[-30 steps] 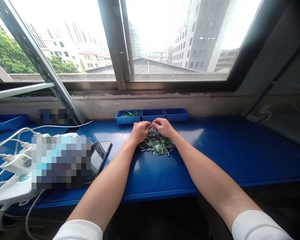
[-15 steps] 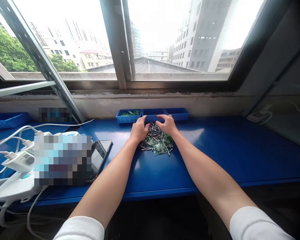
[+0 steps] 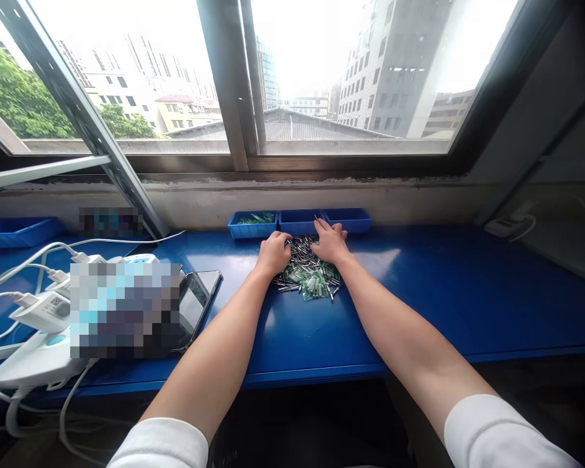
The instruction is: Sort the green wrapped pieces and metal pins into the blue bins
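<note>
A pile of slim metal pins (image 3: 308, 249) lies on the blue tabletop, mixed with small green circuit boards (image 3: 314, 286). At its left edge my left hand (image 3: 274, 253) rests with fingers curled and thumb close to them; what they hold, if anything, is hidden. My right hand (image 3: 332, 242) is over the pile's far right side, its fingers reaching toward the blue middle bin (image 3: 298, 224). A thin metal pin (image 3: 316, 218) sticks up at those fingertips. Green boards lie in the blue left bin (image 3: 244, 231); the blue right bin (image 3: 358, 221) stands beside the middle one.
Left of my forearm lies a phone (image 3: 202, 299), beside a blurred-out patch. A white power strip (image 3: 34, 364) with plugged-in chargers and loose cables stands farther left. A metal shelf post (image 3: 127, 185) rises at the back left, before the window.
My right hand has turned and its fingers have stretched toward the middle bin, with a pin now showing at their tips. My left hand has curled slightly at the pile's edge.
</note>
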`<action>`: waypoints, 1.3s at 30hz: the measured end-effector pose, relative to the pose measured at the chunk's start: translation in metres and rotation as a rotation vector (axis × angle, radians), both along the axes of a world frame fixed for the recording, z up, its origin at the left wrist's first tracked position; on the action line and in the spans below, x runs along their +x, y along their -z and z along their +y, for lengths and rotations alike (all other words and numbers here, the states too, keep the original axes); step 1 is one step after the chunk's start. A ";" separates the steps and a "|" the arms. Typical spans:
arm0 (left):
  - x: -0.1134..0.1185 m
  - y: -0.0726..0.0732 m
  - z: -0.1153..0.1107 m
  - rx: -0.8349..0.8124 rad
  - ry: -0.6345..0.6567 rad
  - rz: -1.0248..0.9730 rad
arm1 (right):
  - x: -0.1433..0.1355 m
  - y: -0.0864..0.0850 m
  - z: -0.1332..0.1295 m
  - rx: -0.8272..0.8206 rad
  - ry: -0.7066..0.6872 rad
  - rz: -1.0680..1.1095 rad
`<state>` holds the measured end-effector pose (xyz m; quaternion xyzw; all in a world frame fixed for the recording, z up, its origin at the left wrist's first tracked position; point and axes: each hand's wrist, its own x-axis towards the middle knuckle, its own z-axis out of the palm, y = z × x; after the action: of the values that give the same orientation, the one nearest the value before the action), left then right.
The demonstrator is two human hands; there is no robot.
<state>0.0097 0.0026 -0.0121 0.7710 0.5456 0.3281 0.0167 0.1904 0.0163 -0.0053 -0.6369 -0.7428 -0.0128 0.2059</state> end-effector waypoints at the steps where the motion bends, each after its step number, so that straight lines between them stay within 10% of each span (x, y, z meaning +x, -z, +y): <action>1: 0.000 0.000 0.000 0.003 0.000 -0.001 | 0.000 0.001 0.001 -0.010 0.005 -0.001; 19: 0.002 -0.003 -0.004 -0.102 0.005 0.066 | -0.001 -0.001 0.000 0.121 -0.040 0.101; 25: 0.001 0.000 -0.004 -0.142 0.048 0.155 | -0.009 -0.004 -0.005 -0.085 -0.221 0.032; 39: 0.001 0.004 0.000 -0.119 0.057 0.164 | -0.017 -0.003 -0.007 -0.115 -0.174 -0.064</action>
<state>0.0104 0.0030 -0.0165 0.8080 0.5416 0.2303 0.0272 0.1738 0.0090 -0.0024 -0.5801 -0.8010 0.0274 0.1456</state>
